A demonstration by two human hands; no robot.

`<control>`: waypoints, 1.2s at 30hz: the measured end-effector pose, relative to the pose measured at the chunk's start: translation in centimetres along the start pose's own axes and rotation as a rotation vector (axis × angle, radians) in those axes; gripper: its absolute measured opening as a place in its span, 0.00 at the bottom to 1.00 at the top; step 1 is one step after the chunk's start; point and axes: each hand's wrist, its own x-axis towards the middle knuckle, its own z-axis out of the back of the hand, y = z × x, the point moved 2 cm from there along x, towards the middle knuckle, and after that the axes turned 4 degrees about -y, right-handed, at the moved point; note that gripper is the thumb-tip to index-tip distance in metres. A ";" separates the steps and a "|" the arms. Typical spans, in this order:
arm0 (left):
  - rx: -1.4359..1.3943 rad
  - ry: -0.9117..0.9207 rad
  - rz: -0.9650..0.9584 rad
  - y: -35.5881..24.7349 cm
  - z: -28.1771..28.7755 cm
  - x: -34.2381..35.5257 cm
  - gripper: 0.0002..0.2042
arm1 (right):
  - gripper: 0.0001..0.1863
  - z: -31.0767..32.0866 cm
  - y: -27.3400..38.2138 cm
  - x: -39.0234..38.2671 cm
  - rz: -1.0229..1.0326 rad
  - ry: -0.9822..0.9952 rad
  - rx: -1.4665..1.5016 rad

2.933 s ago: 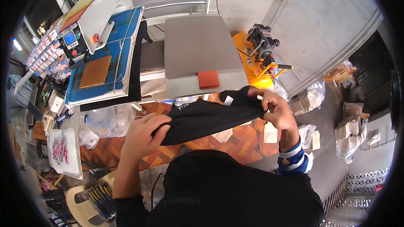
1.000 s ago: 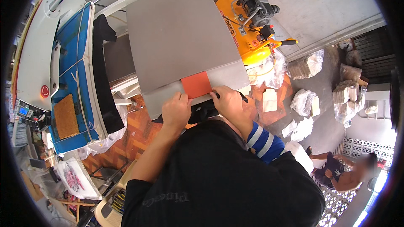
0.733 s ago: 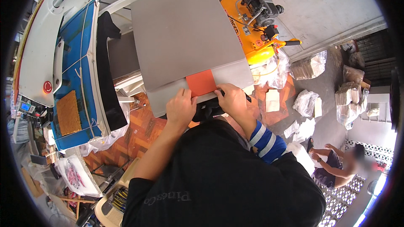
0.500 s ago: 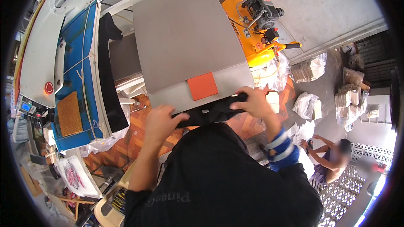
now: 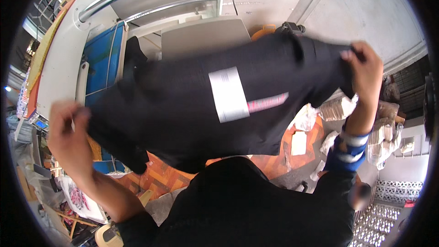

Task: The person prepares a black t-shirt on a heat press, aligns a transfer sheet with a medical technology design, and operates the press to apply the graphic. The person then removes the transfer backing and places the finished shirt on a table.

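I hold a black T-shirt (image 5: 183, 110) spread wide in the air in front of me. My left hand (image 5: 68, 132) grips its left shoulder edge and my right hand (image 5: 363, 66) grips the other end, raised high at the right. A white rectangular transfer sheet (image 5: 228, 93) and a pink printed strip (image 5: 267, 104) lie on the shirt's chest. The shirt hides most of the grey press platen (image 5: 201, 41) behind it.
A blue-topped press station (image 5: 100, 66) stands at the left beside a white machine arm (image 5: 59, 59) with steel bars above. Plastic-wrapped bundles (image 5: 384, 123) and white paper scraps (image 5: 299, 142) lie on the parquet floor at the right. Another person (image 5: 361, 194) is at the lower right.
The shirt went from bunched at the platen's front edge near the orange patch to lifted and stretched wide between my hands, which moved far apart; the view tilted up.
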 end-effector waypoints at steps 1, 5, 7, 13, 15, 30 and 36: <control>-0.054 -0.007 0.163 1.0 -1.1 3.1 0.07 | 0.07 -1.0 0.5 3.1 -0.037 -0.034 -0.083; -0.259 0.092 0.151 1.9 -9.4 13.6 0.14 | 0.10 -6.1 -1.6 13.2 0.194 0.056 -0.090; -0.096 0.097 0.149 4.0 -13.3 17.0 0.16 | 0.12 -11.8 -3.7 17.4 0.256 0.091 -0.137; -0.219 0.273 0.752 14.0 -29.2 17.7 0.07 | 0.11 -33.6 -7.7 20.2 -0.180 0.329 -0.203; -0.610 0.296 1.045 15.9 -37.3 15.5 0.10 | 0.09 -38.4 -12.6 19.2 -0.727 0.461 0.254; -0.264 0.371 0.132 11.3 -40.1 2.6 0.15 | 0.14 -45.9 -5.3 8.1 0.922 0.618 0.066; -0.115 0.324 -0.061 3.9 -23.1 -2.2 0.10 | 0.17 -45.6 -4.1 8.7 0.809 0.572 -0.075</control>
